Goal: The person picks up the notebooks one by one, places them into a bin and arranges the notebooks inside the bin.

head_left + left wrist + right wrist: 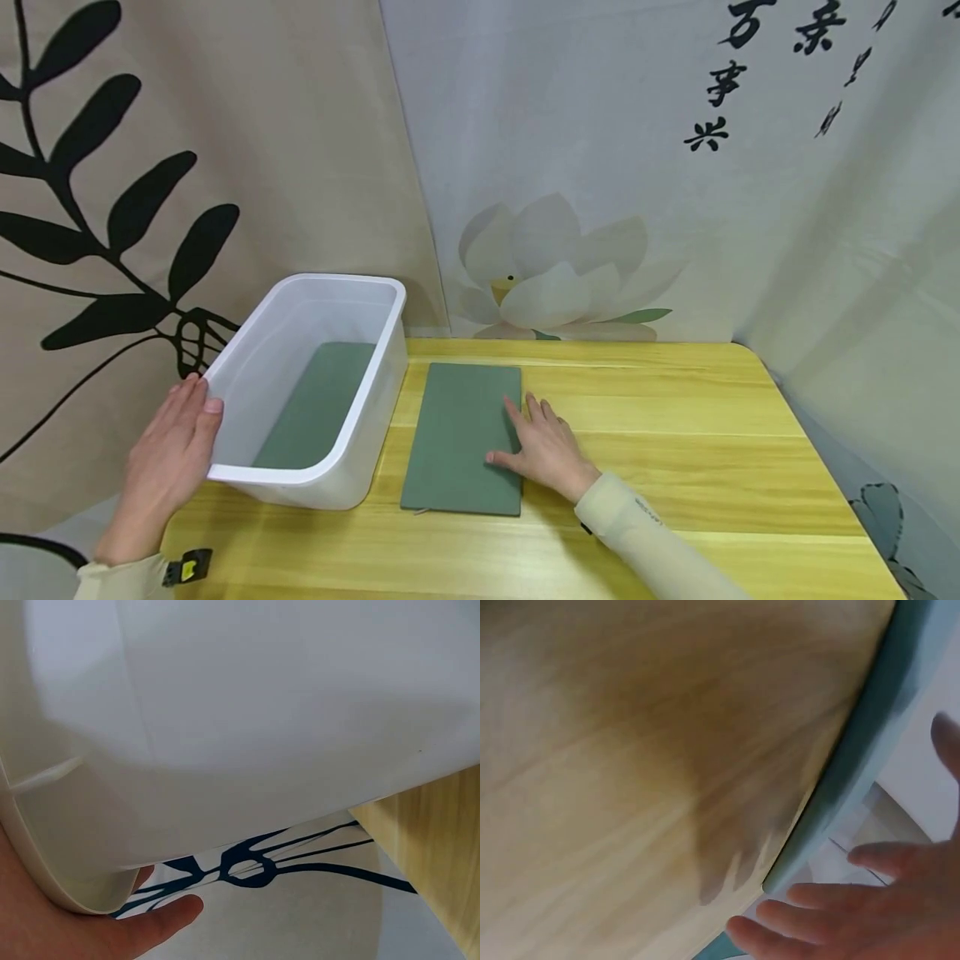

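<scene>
While our left hand (168, 467) is resting flat against the outer left wall of the white bin (360, 454), near its front left corner, its fingers (191, 408) are lying straight along the plastic and gripping nothing. The left wrist view is confirming this: the palm is pressing the bin's rim and the thumb is sticking out free below it. The bin is sitting at the left edge of the surface (675, 467), overhanging it slightly on the left side, and one green notebook (318, 408) is already lying flat on its floor.

Just to the right of the bin, a second green notebook (461, 437) is lying flat on the surface, close to the bin's right wall but, as far as we can tell, not touching it. Our right hand (543, 450) is resting on this notebook's right edge, fingers (517, 417) spread and extended, the thumb lying on the cover; nothing is being pinched or lifted yet.

We are judging the work as about halfway: one notebook is in the bin, one is still out on the surface, and it has yet to be picked up and laid in with the first.
</scene>
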`<action>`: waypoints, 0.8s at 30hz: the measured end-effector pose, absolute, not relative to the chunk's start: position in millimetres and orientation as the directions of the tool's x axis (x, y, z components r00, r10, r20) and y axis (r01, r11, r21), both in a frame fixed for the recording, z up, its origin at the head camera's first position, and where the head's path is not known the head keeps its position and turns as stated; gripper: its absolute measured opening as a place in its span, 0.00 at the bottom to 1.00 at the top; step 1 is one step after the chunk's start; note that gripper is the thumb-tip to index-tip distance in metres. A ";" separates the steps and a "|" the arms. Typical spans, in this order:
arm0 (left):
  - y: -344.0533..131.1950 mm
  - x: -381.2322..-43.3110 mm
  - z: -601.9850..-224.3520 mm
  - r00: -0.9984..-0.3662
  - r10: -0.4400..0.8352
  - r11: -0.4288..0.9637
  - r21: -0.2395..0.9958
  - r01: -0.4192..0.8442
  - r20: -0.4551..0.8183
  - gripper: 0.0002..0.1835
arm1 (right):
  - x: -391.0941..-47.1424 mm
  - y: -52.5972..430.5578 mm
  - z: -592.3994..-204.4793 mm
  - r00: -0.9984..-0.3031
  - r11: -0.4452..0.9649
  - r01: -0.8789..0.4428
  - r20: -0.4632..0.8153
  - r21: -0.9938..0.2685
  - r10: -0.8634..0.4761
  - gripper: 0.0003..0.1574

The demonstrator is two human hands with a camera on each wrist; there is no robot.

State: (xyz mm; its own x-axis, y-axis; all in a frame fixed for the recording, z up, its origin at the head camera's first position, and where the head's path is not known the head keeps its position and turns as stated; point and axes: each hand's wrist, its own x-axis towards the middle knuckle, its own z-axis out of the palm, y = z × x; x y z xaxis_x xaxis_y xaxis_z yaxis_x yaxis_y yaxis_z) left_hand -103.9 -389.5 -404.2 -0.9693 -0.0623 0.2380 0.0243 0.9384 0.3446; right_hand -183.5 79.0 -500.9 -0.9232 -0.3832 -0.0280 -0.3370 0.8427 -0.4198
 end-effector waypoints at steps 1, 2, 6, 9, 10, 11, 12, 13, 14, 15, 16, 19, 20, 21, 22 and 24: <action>-389.5 -104.0 -403.7 -0.970 -0.063 0.939 0.343 0.023 0.237 0.38 | -183.4 79.2 -501.7 -0.923 0.851 -0.328 -0.051 -0.409 -0.381 0.65; -389.4 -104.2 -403.2 -0.969 -0.062 0.939 0.344 0.024 0.237 0.38 | -183.3 79.5 -502.6 -0.922 0.860 -0.321 -0.075 -0.397 -0.379 0.66; -388.4 -104.6 -401.6 -0.970 -0.068 0.938 0.345 0.018 0.235 0.38 | -183.3 81.5 -506.0 -0.915 0.881 -0.294 -0.158 -0.371 -0.372 0.68; -387.8 -104.5 -401.5 -0.969 -0.074 0.937 0.348 0.013 0.237 0.38 | -184.4 83.0 -508.5 -0.908 0.881 -0.288 -0.185 -0.376 -0.377 0.67; -387.6 -104.1 -401.7 -0.969 -0.074 0.938 0.348 0.012 0.234 0.38 | -184.9 83.8 -508.9 -0.905 0.878 -0.290 -0.191 -0.380 -0.381 0.67; -387.2 -103.9 -401.9 -0.970 -0.076 0.937 0.349 0.010 0.232 0.38 | -185.4 85.0 -508.9 -0.902 0.877 -0.291 -0.195 -0.383 -0.385 0.66; -387.1 -104.0 -402.2 -0.971 -0.076 0.937 0.350 0.009 0.227 0.38 | -185.8 86.6 -508.6 -0.899 0.874 -0.293 -0.199 -0.388 -0.390 0.66; -387.1 -104.1 -402.5 -0.972 -0.075 0.937 0.350 0.008 0.222 0.38 | -186.2 88.7 -508.2 -0.896 0.871 -0.293 -0.205 -0.395 -0.394 0.66; -387.0 -103.9 -402.6 -0.973 -0.073 0.937 0.350 0.008 0.219 0.38 | -186.6 91.4 -507.6 -0.892 0.868 -0.292 -0.213 -0.401 -0.399 0.65; -387.0 -103.7 -402.7 -0.974 -0.072 0.937 0.348 0.009 0.217 0.38 | -187.0 94.5 -506.7 -0.888 0.865 -0.293 -0.218 -0.408 -0.404 0.65; -387.1 -103.4 -402.7 -0.974 -0.072 0.938 0.347 0.008 0.217 0.38 | -187.6 98.0 -505.9 -0.884 0.860 -0.293 -0.223 -0.417 -0.410 0.65; -388.1 -102.4 -402.6 -0.970 -0.071 0.938 0.347 0.015 0.234 0.37 | -189.6 109.3 -503.7 -0.873 0.844 -0.294 -0.234 -0.448 -0.428 0.64; -388.2 -102.0 -402.8 -0.968 -0.069 0.938 0.347 0.019 0.240 0.37 | -190.2 113.3 -503.3 -0.869 0.840 -0.297 -0.236 -0.453 -0.435 0.64; -388.5 -101.8 -403.1 -0.967 -0.068 0.937 0.348 0.022 0.245 0.37 | -190.9 117.1 -502.7 -0.866 0.835 -0.300 -0.235 -0.461 -0.441 0.64; -388.8 -101.8 -403.2 -0.966 -0.066 0.937 0.350 0.026 0.249 0.37 | -191.5 120.4 -502.2 -0.863 0.831 -0.300 -0.239 -0.468 -0.445 0.63; -389.6 -101.5 -403.6 -0.967 -0.061 0.937 0.348 0.030 0.248 0.36 | -192.2 125.6 -501.1 -0.857 0.824 -0.295 -0.248 -0.484 -0.452 0.63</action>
State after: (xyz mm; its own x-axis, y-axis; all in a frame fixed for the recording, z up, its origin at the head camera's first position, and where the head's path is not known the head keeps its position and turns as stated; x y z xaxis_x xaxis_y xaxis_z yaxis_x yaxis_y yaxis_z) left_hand -101.5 -389.6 -403.6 -0.9668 -0.0612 0.2483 0.0302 0.9369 0.3484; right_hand -192.2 125.6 -501.1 -0.8567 -0.4522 -0.2482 -0.2947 0.8240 -0.4840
